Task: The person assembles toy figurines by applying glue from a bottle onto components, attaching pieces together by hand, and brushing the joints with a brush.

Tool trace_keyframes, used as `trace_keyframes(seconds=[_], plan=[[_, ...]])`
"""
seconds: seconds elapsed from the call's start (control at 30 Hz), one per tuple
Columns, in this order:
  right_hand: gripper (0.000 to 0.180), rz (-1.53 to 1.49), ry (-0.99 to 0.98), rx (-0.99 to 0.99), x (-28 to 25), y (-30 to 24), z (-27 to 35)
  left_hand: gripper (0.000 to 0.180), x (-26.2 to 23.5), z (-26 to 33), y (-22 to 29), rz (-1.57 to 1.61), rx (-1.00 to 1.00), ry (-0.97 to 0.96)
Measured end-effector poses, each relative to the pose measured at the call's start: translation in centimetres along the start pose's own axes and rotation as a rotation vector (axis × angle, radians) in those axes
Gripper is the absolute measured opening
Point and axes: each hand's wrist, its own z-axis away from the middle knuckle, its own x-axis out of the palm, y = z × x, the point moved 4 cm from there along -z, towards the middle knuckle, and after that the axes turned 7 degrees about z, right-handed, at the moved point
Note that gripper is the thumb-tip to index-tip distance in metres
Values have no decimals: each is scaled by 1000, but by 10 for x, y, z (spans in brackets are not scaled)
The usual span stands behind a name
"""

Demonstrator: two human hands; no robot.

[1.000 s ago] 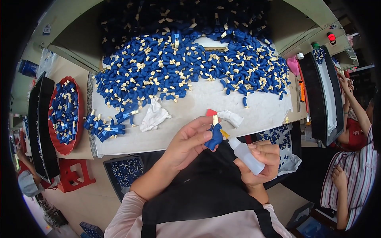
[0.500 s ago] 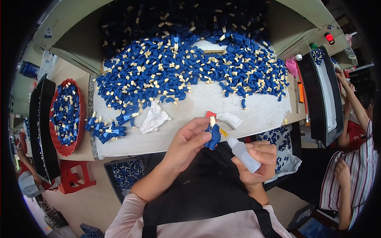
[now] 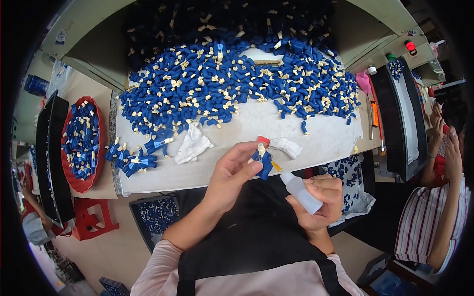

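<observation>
Figurine body in dark blue, plastic-looking, with a cream peg-like top [image 3: 263,168], is newly rotated above the near edge of a white-covered worktable [image 3: 237,130], the peg's end now tipped toward the wearer. The left hand [image 3: 227,172] pinches it between thumb and fingertips; the right hand [image 3: 325,200] curls firmly around a translucent white squeeze bottle [image 3: 303,191]. The bottle's slim yellow nozzle [image 3: 276,166], edged slightly leftward, points close beside the body; whether they touch cannot be told. The turn suggests that a fresh side is being offered to the nozzle, with this piece apparently unfinished. Heaped blue-and-cream pieces [image 3: 192,86] cover the worktable's far part; a red scalloped oval dish [image 3: 80,187] stands to its left.
</observation>
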Motion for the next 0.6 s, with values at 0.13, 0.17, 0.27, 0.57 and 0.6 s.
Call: trace_keyframes(seconds=[0.13,0.17,0.27,0.57,0.6], plan=[[38,-4,-15,17,0,0,1,33,0,-2,-1,-27,19,10],[38,-12,-11,22,0,1,1,33,0,-1,-1,-27,17,11],[38,-15,4,29,-1,4,1,32,1,-1,-3,-24,-4,5],[38,-29,41,55,-7,8,3,32,-2,-1,-4,-57,7,0],[37,-93,99,80,-10,10,4,32,-3,-2,-2,-24,24,24]])
